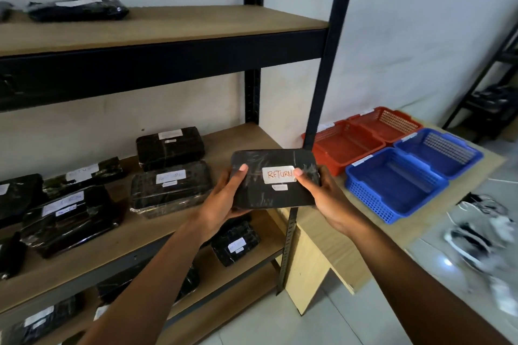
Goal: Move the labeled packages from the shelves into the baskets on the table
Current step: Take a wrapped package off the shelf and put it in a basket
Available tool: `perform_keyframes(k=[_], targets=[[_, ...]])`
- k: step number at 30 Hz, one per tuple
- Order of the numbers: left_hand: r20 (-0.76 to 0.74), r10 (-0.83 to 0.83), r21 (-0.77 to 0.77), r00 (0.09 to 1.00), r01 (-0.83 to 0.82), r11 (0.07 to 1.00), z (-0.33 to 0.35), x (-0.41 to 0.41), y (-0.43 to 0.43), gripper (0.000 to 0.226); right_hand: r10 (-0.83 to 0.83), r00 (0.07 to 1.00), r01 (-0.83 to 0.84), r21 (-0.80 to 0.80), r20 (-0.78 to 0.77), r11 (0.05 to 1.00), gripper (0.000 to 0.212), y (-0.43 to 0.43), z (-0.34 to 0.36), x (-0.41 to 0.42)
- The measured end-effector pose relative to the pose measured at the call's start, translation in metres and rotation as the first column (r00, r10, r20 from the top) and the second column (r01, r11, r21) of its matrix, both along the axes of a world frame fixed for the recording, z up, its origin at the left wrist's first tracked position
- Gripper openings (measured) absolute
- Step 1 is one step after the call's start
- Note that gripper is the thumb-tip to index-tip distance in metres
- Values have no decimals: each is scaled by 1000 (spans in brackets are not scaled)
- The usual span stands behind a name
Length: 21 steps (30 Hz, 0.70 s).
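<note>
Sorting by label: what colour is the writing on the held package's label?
Orange-red "RETURN" on a white label, head view.

The small tag (279,187) under the RETURN label on the held package (273,179) is too small to read, and the labels on the shelf packages (171,186) are blurred past reading. The shoes (482,235) on the floor at right are smeared by motion. The left edge cuts off a package (4,10) on the top shelf (196,22), and the basket labels (361,160) are illegible.

head-worn view, downward, seemingly close
</note>
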<state>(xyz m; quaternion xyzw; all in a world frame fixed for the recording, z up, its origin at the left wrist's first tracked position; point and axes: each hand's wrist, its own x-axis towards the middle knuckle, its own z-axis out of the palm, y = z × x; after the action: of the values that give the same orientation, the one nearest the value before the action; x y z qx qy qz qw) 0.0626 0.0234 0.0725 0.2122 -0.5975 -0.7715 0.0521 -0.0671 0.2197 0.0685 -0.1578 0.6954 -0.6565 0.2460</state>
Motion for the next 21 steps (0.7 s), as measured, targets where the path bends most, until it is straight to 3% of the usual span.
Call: perform_keyframes(k=[2, 5, 9, 14, 21], targets=[[0, -85, 35, 996, 84, 996, -4, -5, 14, 63, -13, 997, 15, -24, 80, 1000, 57, 24, 0, -8], [50, -148, -41, 988, 150, 988, -13, -23, 45, 71, -66, 987, 73, -43, 144, 996, 51, 65, -2, -27], [157, -156, -97, 975, 172, 980, -27, -59, 90, 53, -222, 967, 222, 21, 128, 975, 30, 119, -8, -56], [185, -170, -201, 968, 207, 957, -46, -119, 153, 42, -357, 928, 345, 112, 105, 932, 36, 186, -23, -99], [182, -100, -468, 978, 175, 866, -102, -200, 201, 14, -381, 919, 356, 202, 103, 912, 41, 276, -42, -170]])
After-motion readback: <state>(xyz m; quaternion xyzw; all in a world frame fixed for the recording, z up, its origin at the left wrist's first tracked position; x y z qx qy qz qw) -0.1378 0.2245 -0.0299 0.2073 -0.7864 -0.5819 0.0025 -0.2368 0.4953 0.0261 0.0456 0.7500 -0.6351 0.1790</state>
